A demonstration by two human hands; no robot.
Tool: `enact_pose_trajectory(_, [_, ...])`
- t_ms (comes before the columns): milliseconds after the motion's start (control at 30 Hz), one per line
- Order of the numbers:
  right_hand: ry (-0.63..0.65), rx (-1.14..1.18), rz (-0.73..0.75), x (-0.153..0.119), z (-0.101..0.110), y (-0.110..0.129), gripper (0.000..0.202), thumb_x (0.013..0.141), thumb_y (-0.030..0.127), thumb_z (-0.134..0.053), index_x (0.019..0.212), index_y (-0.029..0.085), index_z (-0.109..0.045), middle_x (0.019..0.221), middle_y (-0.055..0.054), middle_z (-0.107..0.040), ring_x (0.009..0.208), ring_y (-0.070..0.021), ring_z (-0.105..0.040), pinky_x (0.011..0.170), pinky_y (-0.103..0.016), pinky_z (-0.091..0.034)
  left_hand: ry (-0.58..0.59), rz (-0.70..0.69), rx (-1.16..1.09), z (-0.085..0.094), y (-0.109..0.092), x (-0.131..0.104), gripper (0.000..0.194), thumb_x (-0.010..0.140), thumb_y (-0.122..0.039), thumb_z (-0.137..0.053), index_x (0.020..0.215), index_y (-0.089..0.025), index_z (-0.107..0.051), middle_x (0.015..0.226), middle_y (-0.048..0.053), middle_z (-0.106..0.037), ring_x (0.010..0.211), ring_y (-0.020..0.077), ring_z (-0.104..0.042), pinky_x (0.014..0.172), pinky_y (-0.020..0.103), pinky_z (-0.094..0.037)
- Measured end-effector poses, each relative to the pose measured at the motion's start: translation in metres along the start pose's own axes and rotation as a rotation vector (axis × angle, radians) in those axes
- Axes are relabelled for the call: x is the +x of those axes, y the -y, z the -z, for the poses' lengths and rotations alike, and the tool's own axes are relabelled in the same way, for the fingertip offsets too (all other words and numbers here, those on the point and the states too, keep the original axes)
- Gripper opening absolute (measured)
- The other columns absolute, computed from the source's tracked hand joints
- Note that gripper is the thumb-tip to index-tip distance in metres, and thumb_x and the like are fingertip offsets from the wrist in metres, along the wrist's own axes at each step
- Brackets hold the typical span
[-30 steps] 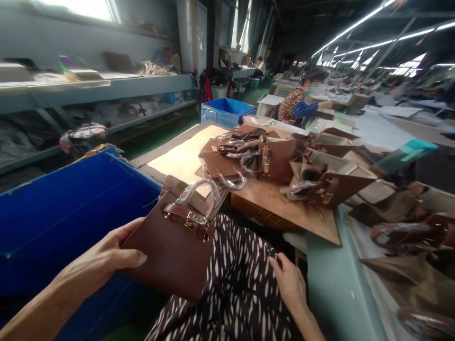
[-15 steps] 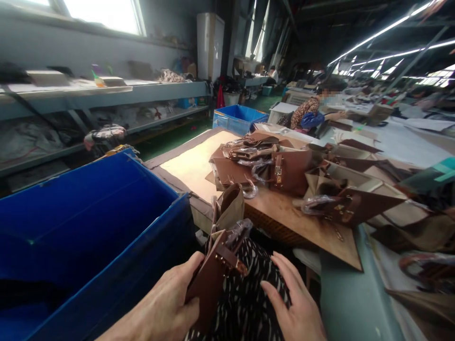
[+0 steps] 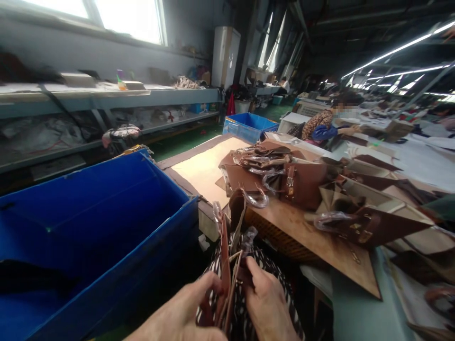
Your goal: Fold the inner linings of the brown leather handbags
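1. From where I stand, the brown bag (image 3: 225,258) is at lower centre, seen nearly edge-on above a patterned garment (image 3: 275,272).
2. The left hand (image 3: 177,308) has its grip closed on one side panel; the right hand (image 3: 268,300) has its grip closed on the other.
3. I'd judge it light, its panels fairly stiff, the folds softer. The plastic-wrapped handle (image 3: 217,213) may slip, and the leather could scuff, so the panel edges look the better hold.
4. Right of centre, more bags (image 3: 305,184) crowd a brown tabletop (image 3: 302,225).
5. A deep blue bin (image 3: 167,237) fills the left; a co-worker (image 3: 322,125) sits upper right, under strip lights.
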State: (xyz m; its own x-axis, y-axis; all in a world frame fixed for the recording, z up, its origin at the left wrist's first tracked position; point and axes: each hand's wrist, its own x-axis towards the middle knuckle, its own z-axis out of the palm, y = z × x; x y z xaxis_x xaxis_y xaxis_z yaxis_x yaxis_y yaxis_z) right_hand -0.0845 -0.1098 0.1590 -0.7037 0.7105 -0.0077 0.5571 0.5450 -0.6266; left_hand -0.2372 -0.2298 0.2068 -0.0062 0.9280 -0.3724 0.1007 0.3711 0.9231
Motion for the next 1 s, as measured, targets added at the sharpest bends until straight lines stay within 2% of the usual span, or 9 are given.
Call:
enact_pose_trajectory(67, [0.018, 0.093, -0.022, -0.004, 0.008, -0.006, 0.022, 0.081, 0.019, -0.042, 0.091, 0.019, -0.061, 0.072, -0.004, -0.067, 0.062, -0.0175, -0.062, 0.056, -0.022, -0.047, -0.147, -0.071, 0.177, 0.013, -0.003, 0.007, 0.029, 0.077, -0.034, -0.054, 0.103, -0.023, -0.052, 0.095, 0.002, -0.060, 0.081, 0.0181, -0.055, 0.073, 0.029, -0.045])
enact_pose_trajectory(133, [0.042, 0.184, 0.025, -0.007, 0.016, -0.012, 0.024, 0.085, 0.024, -0.041, 0.094, 0.020, -0.063, 0.078, -0.004, -0.068, 0.065, -0.0163, -0.062, 0.060, -0.020, -0.048, -0.303, -0.259, 0.469, 0.027, -0.006, 0.026, 0.044, 0.074, -0.017, -0.049, 0.117, -0.024, -0.045, 0.124, 0.005, -0.049, 0.113, 0.0221, -0.043, 0.097, 0.035, -0.034])
enact_pose_trajectory(233, [0.015, 0.172, 0.132, -0.012, 0.020, -0.019, 0.028, 0.088, 0.026, -0.038, 0.096, 0.020, -0.064, 0.081, -0.005, -0.068, 0.069, -0.0165, -0.063, 0.064, -0.021, -0.049, -0.253, -0.486, 0.855, 0.043, -0.013, 0.066, 0.073, 0.058, -0.003, -0.046, 0.128, -0.021, -0.036, 0.143, 0.006, -0.026, 0.132, 0.0257, -0.015, 0.108, 0.043, -0.014])
enact_pose_trajectory(367, [-0.085, 0.060, 0.235, -0.014, 0.022, -0.031, 0.029, 0.087, 0.024, -0.038, 0.102, 0.021, -0.062, 0.081, -0.005, -0.068, 0.071, -0.0172, -0.064, 0.067, -0.024, -0.050, -0.072, -0.461, 1.038, 0.049, -0.027, 0.100, 0.040, 0.061, -0.009, -0.048, 0.100, -0.019, -0.052, 0.104, 0.007, -0.058, 0.104, 0.0233, -0.049, 0.093, 0.037, -0.037])
enact_pose_trajectory(433, [-0.139, 0.048, 0.175, -0.013, 0.025, -0.038, 0.028, 0.088, 0.027, -0.039, 0.103, 0.021, -0.062, 0.081, -0.004, -0.069, 0.069, -0.0167, -0.064, 0.065, -0.023, -0.050, -0.041, -0.349, 1.031, 0.049, -0.030, 0.103, 0.021, 0.064, -0.016, -0.050, 0.085, -0.019, -0.051, 0.078, 0.002, -0.058, 0.080, 0.0200, -0.055, 0.073, 0.030, -0.045])
enact_pose_trajectory(633, [-0.261, -0.005, 0.012, -0.006, 0.032, -0.049, 0.025, 0.087, 0.033, -0.043, 0.098, 0.022, -0.062, 0.069, -0.001, -0.066, 0.059, -0.0148, -0.061, 0.056, -0.022, -0.043, 0.103, -0.036, 0.558, 0.042, -0.010, 0.091, 0.020, 0.061, -0.022, -0.057, 0.069, -0.018, -0.039, 0.061, -0.006, -0.042, 0.054, 0.0098, -0.046, 0.043, 0.017, -0.035])
enact_pose_trajectory(767, [-0.272, -0.131, -0.005, 0.004, 0.042, -0.059, 0.026, 0.087, 0.036, -0.042, 0.100, 0.022, -0.060, 0.075, -0.003, -0.068, 0.067, -0.0170, -0.063, 0.061, -0.023, -0.041, 0.069, -0.141, 0.574, 0.032, -0.007, 0.069, 0.017, 0.067, -0.017, -0.054, 0.059, -0.015, -0.039, 0.067, -0.005, -0.043, 0.055, 0.0063, -0.042, 0.045, 0.016, -0.030])
enact_pose_trajectory(900, [-0.334, -0.236, -0.261, 0.012, 0.073, -0.099, 0.034, 0.087, 0.045, -0.037, 0.099, 0.023, -0.060, 0.069, -0.002, -0.068, 0.062, -0.0191, -0.063, 0.054, -0.024, -0.040, -0.044, -0.198, 0.715, 0.033, -0.016, 0.035, 0.018, 0.078, -0.018, -0.048, 0.061, -0.015, -0.045, 0.070, -0.003, -0.050, 0.060, 0.0072, -0.047, 0.052, 0.016, -0.033])
enact_pose_trajectory(1000, [-0.352, -0.264, -0.306, 0.014, 0.087, -0.126, 0.035, 0.086, 0.044, -0.036, 0.095, 0.021, -0.060, 0.069, -0.003, -0.068, 0.065, -0.0203, -0.063, 0.051, -0.024, -0.039, -0.032, -0.257, 0.761, 0.030, -0.005, 0.016, 0.018, 0.081, -0.020, -0.049, 0.063, -0.016, -0.049, 0.069, -0.002, -0.053, 0.060, 0.0073, -0.051, 0.053, 0.015, -0.037])
